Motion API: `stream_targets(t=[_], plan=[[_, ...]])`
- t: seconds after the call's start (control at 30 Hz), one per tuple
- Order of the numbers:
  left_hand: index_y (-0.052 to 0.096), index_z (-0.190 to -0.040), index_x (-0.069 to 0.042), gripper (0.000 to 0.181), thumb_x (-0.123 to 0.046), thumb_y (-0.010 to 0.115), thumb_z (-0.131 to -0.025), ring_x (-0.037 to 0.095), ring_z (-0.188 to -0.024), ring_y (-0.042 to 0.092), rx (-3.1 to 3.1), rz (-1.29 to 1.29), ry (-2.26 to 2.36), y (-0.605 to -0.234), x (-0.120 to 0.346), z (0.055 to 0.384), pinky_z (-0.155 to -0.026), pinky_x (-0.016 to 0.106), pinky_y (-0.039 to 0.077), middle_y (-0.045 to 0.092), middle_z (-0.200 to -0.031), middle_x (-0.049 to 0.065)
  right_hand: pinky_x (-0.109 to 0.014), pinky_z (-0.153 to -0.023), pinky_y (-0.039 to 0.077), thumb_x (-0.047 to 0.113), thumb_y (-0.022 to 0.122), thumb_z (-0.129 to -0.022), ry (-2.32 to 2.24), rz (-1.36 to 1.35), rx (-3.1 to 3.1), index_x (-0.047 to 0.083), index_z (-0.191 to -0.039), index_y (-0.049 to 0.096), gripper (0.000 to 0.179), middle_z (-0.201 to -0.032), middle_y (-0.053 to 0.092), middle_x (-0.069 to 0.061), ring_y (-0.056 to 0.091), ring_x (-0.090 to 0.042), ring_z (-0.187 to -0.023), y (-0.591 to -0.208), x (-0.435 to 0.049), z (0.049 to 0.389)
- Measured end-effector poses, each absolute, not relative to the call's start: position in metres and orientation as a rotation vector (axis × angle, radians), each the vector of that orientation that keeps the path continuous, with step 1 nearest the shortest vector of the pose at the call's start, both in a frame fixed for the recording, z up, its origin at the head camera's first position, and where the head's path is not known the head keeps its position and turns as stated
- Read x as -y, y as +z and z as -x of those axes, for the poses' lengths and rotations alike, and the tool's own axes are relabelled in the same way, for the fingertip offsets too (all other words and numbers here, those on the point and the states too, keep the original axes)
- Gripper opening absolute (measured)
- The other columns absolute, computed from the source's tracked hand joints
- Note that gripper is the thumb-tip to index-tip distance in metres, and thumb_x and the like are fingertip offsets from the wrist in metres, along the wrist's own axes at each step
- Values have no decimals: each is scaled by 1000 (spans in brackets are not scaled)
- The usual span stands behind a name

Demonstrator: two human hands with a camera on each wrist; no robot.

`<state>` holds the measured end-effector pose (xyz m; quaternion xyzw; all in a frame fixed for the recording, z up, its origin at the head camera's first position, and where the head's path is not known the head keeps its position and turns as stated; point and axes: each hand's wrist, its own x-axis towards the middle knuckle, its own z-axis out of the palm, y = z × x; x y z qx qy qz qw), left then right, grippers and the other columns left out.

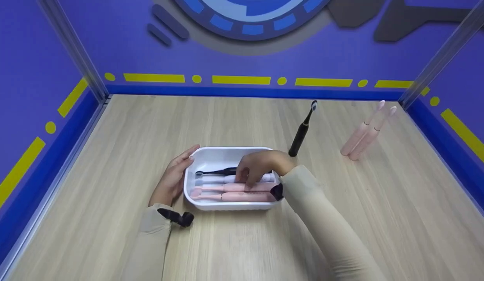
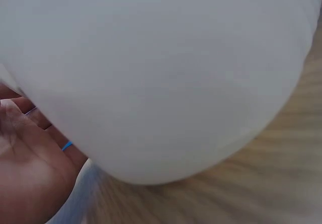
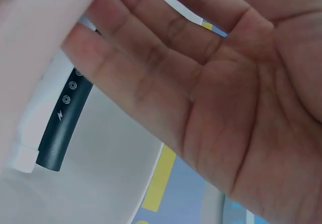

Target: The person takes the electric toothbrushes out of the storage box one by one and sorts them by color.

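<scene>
A white plastic basket (image 1: 234,207) with rounded corners sits in front of me. My left hand (image 1: 173,177) grips its left end, thumb over the rim; in the left wrist view the basket wall (image 2: 166,83) covers most of the picture. Side by side inside lie a black electric toothbrush (image 1: 218,172), a white one (image 1: 268,178) and two pink ones, heads to the left. Reaching in from the right, my right hand (image 1: 259,166) pinches the upper pink electric toothbrush (image 1: 232,187) by its handle. Its fingertips partly cover the white toothbrush.
Behind the basket's right end a black electric toothbrush (image 1: 299,138) stands upright. Two pink electric toothbrushes (image 1: 355,138) stand close together farther right. The wooden table (image 1: 210,249) is bounded by blue-purple panels (image 1: 242,64) at the back and sides.
</scene>
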<state>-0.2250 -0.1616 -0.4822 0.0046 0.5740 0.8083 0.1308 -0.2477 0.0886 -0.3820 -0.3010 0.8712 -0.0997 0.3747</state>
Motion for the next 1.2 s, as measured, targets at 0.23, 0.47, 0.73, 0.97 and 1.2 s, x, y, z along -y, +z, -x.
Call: stream_targets(t=[0.23,0.47,0.73,0.97,1.2], plan=[[31,-150,-5,48,-7,36,-102,22,-143,31,-1638,-8,2372,-482,162,224,-118,32,29,27,-158,9,-24,-78,50,15,75,-82,-272,719,-2205,17,-114,70,32,-101,63,4,56,-9,-87,-383,-86,246],[32,-149,-5,47,-7,35,-102,20,-140,35,-1653,3,2366,-481,164,223,-116,29,32,30,-156,9,-21,-72,47,19,78,-80,-245,774,-2211,14,-114,69,36,-98,63,3,54,-8,-82,-382,-82,244],[31,-149,-4,47,-6,34,-102,19,-138,37,-1625,19,2377,-481,162,224,-114,28,34,32,-155,9,-26,-76,49,18,78,-79,-210,749,-2225,15,-115,67,37,-105,67,-2,59,-12,-79,-381,-81,240],[30,-150,-4,47,-6,33,-102,21,-140,34,-1634,-3,2371,-481,160,224,-115,28,33,31,-156,9,-28,-81,50,17,78,-80,-179,791,-2247,15,-115,67,37,-110,67,-4,58,-12,-85,-382,-82,240],[31,-149,-4,48,-5,33,-102,21,-140,34,-1648,12,2369,-481,161,224,-116,28,32,30,-156,9,-29,-78,51,13,78,-79,-212,751,-2256,13,-113,68,35,-108,68,-5,61,-15,-83,-384,-81,239]])
